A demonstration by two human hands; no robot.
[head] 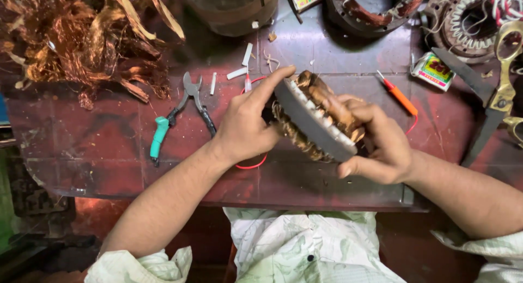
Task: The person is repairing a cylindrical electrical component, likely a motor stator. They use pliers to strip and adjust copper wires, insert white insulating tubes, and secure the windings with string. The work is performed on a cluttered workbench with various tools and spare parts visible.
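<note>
Both hands hold a round motor stator [313, 119] tilted on edge above the dark red workbench [98, 152]. It has a grey laminated ring and copper windings bulging from both faces. My left hand [248, 125] grips its left side, with the index finger stretched along the upper rim. My right hand [378, 141] cups it from the right, fingers over the copper coils and thumb at the lower edge. A red wire [251, 164] loops on the bench under the left hand.
Pliers [182, 111] with one teal handle lie left of the hands. A heap of scrap copper wire [81, 37] fills the top left. An orange screwdriver [397, 95], a small printed box [433, 70], large scissors [498, 97] and other stators [376, 7] sit at the right and back.
</note>
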